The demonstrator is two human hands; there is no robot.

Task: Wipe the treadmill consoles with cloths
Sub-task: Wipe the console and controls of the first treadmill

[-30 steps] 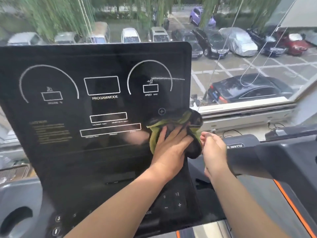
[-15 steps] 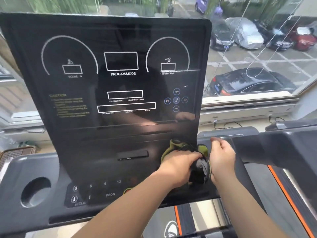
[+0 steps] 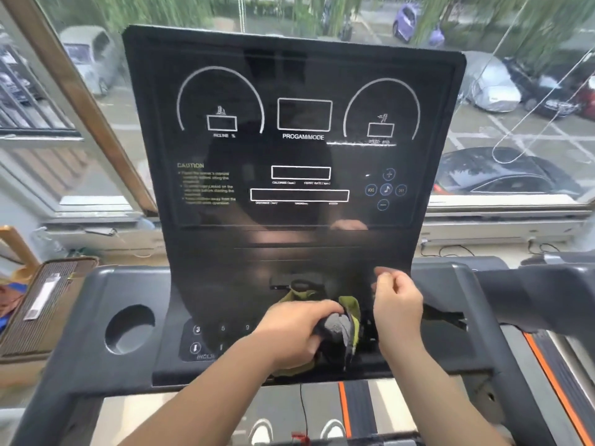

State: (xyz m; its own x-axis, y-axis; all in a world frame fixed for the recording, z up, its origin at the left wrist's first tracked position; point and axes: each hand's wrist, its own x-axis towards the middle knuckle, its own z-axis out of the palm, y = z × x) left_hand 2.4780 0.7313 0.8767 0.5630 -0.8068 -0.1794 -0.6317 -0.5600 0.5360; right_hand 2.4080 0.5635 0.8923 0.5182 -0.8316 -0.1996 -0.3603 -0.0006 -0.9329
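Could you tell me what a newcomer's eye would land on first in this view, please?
The tall glossy black treadmill console with white dial outlines fills the centre, parked cars visible through the window behind. Low on it, the left hand grips a bunched green and grey cloth, with the right hand loosely curled beside it.

Both forearms bare, no sleeves; white shoes (image 3: 262,431) visible below console edge.

Cloth (image 3: 346,320) green and grey; console (image 3: 289,91) black, white markings.
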